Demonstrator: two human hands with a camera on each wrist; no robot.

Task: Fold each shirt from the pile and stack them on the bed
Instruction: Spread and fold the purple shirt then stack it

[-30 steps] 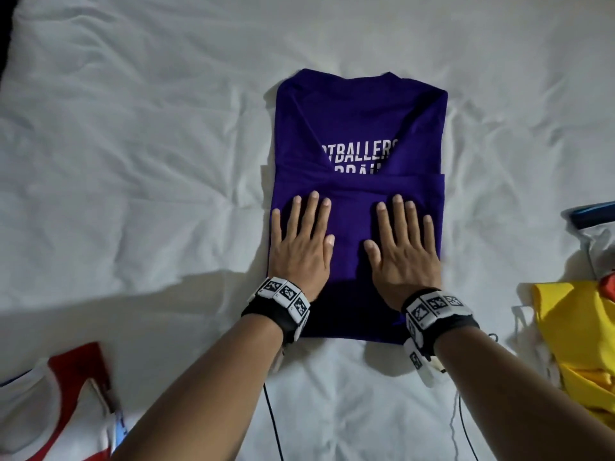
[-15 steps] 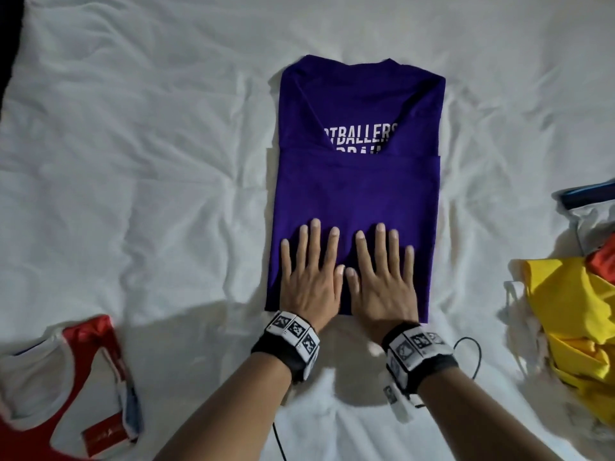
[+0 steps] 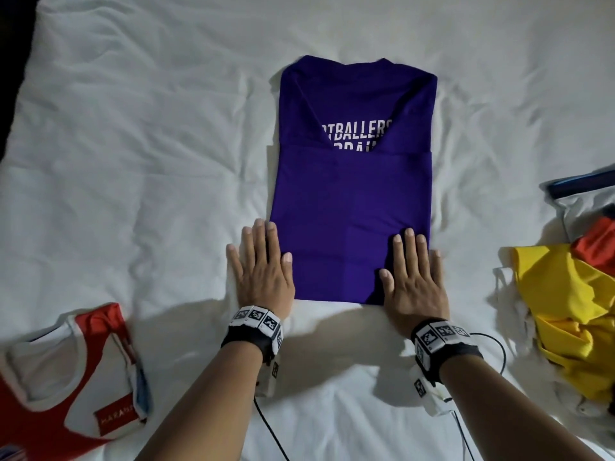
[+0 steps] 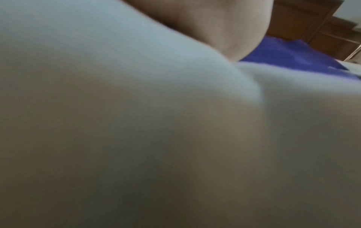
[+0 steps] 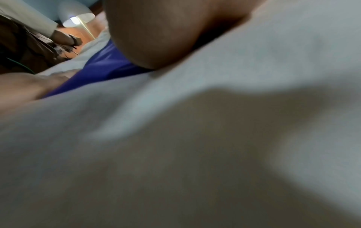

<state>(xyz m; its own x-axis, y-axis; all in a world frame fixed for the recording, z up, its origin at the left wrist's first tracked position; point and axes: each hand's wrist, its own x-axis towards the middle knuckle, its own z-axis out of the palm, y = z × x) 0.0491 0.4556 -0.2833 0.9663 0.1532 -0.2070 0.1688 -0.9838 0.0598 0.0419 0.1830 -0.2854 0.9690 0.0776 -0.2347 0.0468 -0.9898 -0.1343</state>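
Two flat, spread hands, left hand (image 3: 263, 271) and right hand (image 3: 412, 277), press the purple shirt (image 3: 352, 201); only head view shows fingers.

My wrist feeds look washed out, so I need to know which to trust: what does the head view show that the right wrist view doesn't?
Head view only: the whole folded purple shirt, both flat hands at its near corners, left hand and right hand, the red and white shirt, the yellow pile.

Right wrist only: a lit lamp beyond the bed.

Both: purple fabric on the white sheet.
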